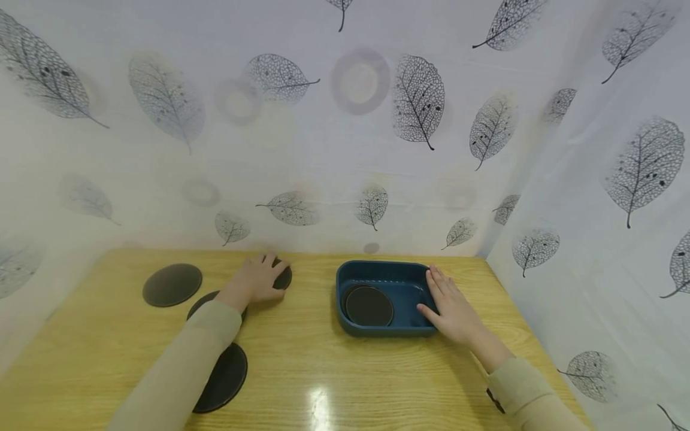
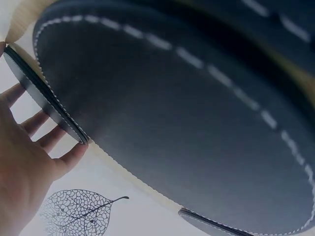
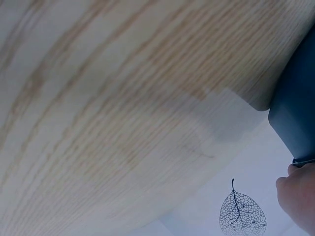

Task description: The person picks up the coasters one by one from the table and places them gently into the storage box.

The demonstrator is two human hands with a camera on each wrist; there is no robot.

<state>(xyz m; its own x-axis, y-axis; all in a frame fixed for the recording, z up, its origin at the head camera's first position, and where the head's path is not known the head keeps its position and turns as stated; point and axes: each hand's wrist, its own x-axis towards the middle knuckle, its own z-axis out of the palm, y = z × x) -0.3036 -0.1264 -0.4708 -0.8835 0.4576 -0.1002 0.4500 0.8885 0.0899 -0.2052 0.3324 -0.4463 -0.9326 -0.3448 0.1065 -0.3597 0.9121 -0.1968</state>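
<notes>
My left hand (image 1: 254, 281) grips a round black coaster (image 1: 283, 278) at the back of the table, thumb and fingertips on its edge. In the left wrist view that coaster (image 2: 44, 98) shows beside the spread fingers, and a nearer coaster (image 2: 162, 123) with white stitching fills most of the picture. A blue rectangular box (image 1: 385, 331) stands to the right, with a black coaster (image 1: 369, 306) lying in its left part. Along the box's right rim rests my right hand (image 1: 451, 308), fingers straight and thumb over the inside. The right wrist view catches only part of this hand (image 3: 299, 194).
On the left of the wooden table (image 1: 302, 371) lie a coaster (image 1: 172, 285) at the back, another coaster (image 1: 202, 302) partly under my left arm, and a third coaster (image 1: 226, 377) nearer me. A leaf-patterned curtain (image 1: 323, 149) hangs behind and to the right.
</notes>
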